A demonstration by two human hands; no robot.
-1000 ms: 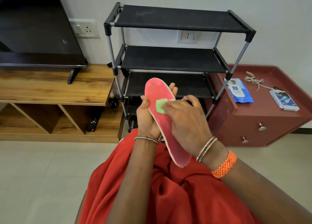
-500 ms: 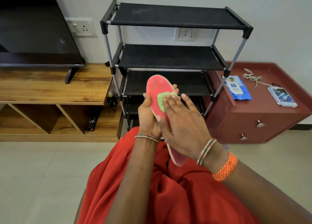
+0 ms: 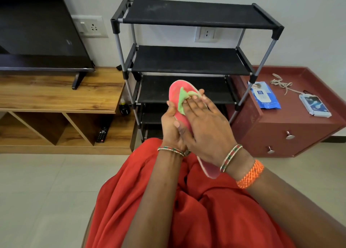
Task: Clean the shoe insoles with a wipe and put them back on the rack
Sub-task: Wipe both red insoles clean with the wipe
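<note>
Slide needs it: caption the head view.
Left hand holds pink insole; right hand presses green wipe on it.

The right hand (image 3: 204, 128) has slid up the pink insole (image 3: 177, 96) from near its middle toward the toe end, its fingers now stretched flat along the surface where a second ago they were bent over the wipe. The green wipe (image 3: 182, 100) has travelled with them (a small square patch before, now dragged out into a longer, crumpled strip). More of the insole's lower half is covered by the hand, leaving only the heel tip showing below the wrist.
</note>
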